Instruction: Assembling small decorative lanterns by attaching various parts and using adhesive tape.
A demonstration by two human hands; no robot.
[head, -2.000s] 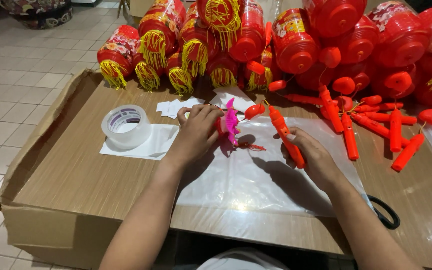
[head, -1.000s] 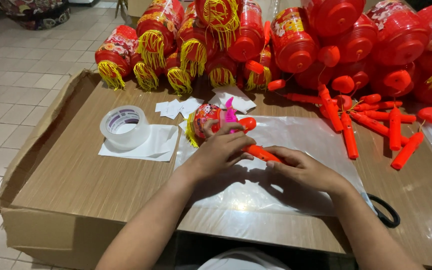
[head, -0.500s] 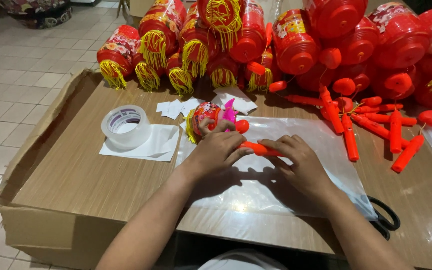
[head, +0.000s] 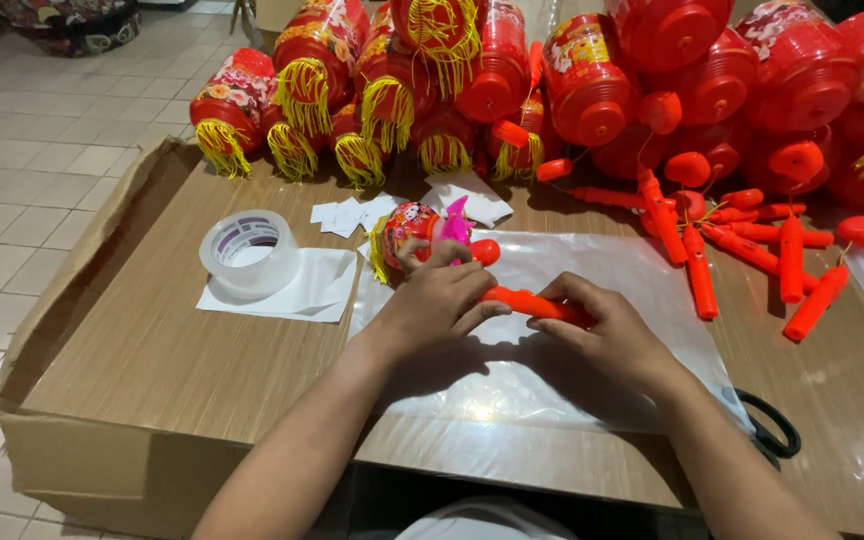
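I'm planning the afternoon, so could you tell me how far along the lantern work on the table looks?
Done, by the look of it: a big heap of red lanterns with yellow tassels is stacked at the table's far edge. In hand: the left hand steadies a small lantern while the right hand grips its orange handle over a clear plastic sheet. Left: several loose orange handles lie to the right, unattached.

A flattened brown cardboard sheet (head: pixel 152 370) is covering the glossy wooden table (head: pixel 832 440), standing on a pale tiled floor (head: pixel 42 170).
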